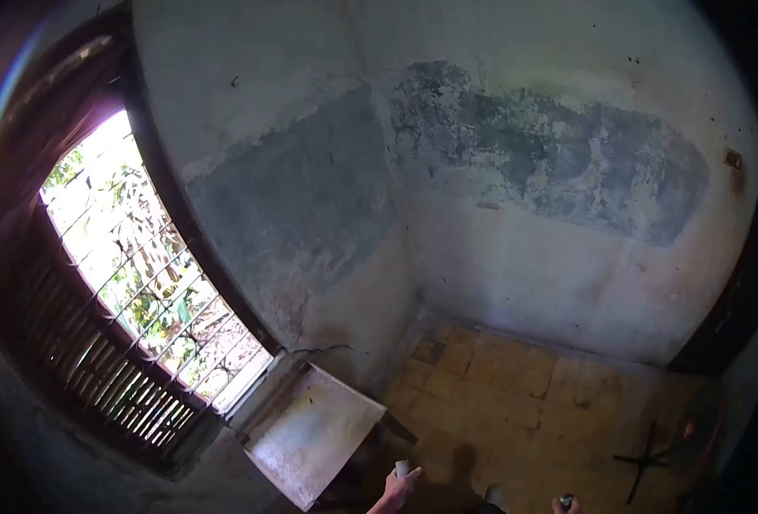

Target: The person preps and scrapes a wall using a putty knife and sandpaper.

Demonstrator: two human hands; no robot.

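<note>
At the bottom of the view, my left hand [393, 492] is closed round a pale, short cylinder [403, 469] whose exact kind I cannot make out. Its top end sticks up above my fingers. The small table [314, 433] with a worn, light top stands just left of this hand, under the window. Further right, at the lower edge, my right hand [560, 506] is partly cut off by the frame. Its fingers are wrapped round a small dark thing [567, 499] with a light spot on it.
A barred window [152, 265] with slatted shutters [113, 385] fills the left side. Walls with peeling grey-green paint [550, 154] meet in a corner. Yellowish tiles [490, 377] cover the floor. A dark stand with spread legs [642, 463] is at lower right.
</note>
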